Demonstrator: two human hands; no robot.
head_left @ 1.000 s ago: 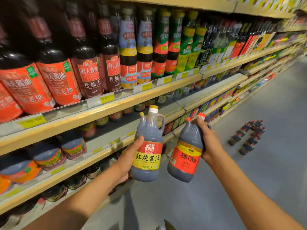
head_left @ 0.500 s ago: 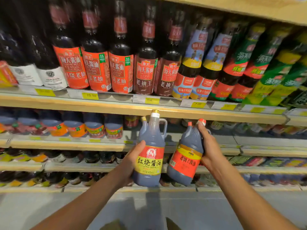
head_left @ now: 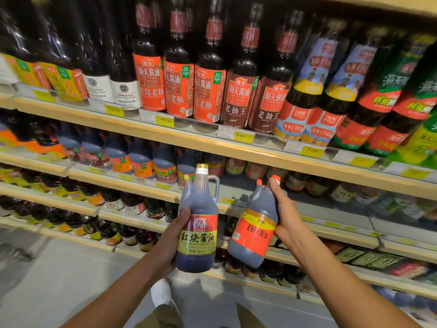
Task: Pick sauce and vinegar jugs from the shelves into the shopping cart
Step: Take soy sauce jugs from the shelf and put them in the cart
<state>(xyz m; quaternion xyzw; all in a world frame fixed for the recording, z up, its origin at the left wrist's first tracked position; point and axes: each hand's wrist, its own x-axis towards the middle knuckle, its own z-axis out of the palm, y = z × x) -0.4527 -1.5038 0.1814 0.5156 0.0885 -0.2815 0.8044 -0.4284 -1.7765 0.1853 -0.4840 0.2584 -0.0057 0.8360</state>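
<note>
My left hand grips the side of a dark soy sauce jug with a gold cap, a side handle and a red and yellow label; a second gold cap shows just behind it. My right hand holds another dark jug with an orange cap and an orange-red label, tilted to the left. Both jugs hang upright-ish in front of the shelves, a small gap between them. No shopping cart is in view.
Wooden-edged shelves fill the view, with tall soy sauce bottles on the upper row and smaller jugs and jars below. Yellow price tags line the edges. Grey floor and my shoe show at the bottom.
The view has swung left, from looking down the aisle to facing the shelves. Both hands keep the same jugs, held at about the same place in front of me.
</note>
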